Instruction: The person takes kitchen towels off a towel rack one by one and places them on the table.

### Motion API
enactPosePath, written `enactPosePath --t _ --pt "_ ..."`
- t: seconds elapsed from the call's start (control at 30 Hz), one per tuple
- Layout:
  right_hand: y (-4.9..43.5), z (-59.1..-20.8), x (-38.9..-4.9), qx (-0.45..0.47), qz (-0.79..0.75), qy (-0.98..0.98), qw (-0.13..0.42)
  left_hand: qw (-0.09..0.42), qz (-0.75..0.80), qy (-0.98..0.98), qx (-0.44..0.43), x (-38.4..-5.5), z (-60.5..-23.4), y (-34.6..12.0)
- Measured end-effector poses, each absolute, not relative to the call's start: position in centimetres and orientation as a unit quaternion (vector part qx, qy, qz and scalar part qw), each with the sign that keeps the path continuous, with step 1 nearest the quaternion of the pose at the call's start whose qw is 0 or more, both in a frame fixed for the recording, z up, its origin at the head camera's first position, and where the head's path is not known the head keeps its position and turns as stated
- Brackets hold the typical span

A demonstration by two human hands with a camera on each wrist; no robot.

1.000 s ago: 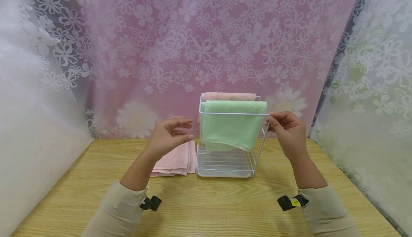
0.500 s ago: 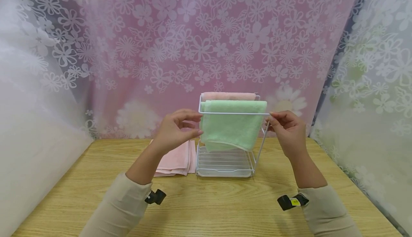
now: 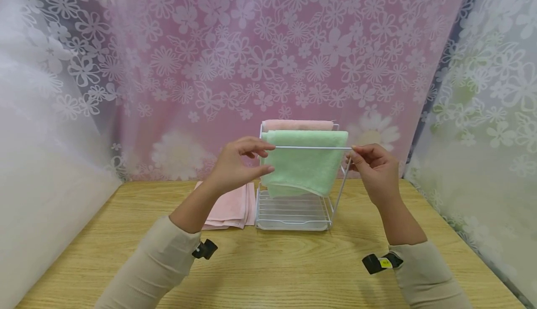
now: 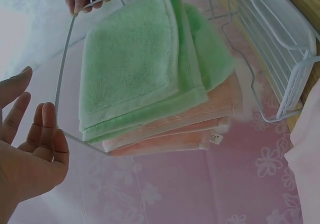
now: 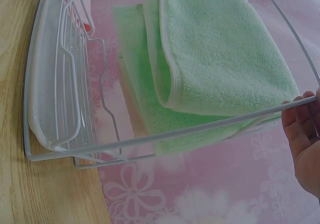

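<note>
A white wire rack (image 3: 312, 148) stands on the wooden table. A folded green towel (image 3: 306, 164) hangs over a bar near its front, and a pink towel (image 3: 298, 125) hangs behind. My right hand (image 3: 379, 174) pinches the rack's upper front right corner between thumb and fingers. At the front rail's left end is my left hand (image 3: 237, 167); its fingertips reach the rail while the thumb stays well apart below. The left wrist view shows these fingers (image 4: 48, 121) beside the rack's corner, with a gap to the thumb. Part of the rail's left end is hidden by the hand.
Folded pink towels (image 3: 228, 209) lie on the table (image 3: 268, 271) just left of the rack. The rack's base holds a white tray (image 3: 291, 226) under a wire grid. A flowered pink curtain (image 3: 235, 76) closes the back, with pale sheets at both sides.
My left hand has moved right and slightly up, from beside the rack to its front rail. The right hand keeps its grip on the corner, and the towels hang as before.
</note>
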State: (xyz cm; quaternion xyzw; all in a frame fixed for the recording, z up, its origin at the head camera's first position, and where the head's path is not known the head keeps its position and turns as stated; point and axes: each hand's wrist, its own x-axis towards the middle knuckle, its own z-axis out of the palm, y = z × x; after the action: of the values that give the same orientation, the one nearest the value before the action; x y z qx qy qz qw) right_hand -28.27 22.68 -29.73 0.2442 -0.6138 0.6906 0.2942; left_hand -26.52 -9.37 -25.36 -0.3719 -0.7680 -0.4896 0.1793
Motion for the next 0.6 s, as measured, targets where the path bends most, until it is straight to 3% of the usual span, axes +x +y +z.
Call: enactPosePath --t 0.6 --pt "22.7 -29.6 -28.1 0.244 0.675 -0.630 0.297 0.213 -0.451 -0.774 -0.390 -27.0 -23.1 -8.2"
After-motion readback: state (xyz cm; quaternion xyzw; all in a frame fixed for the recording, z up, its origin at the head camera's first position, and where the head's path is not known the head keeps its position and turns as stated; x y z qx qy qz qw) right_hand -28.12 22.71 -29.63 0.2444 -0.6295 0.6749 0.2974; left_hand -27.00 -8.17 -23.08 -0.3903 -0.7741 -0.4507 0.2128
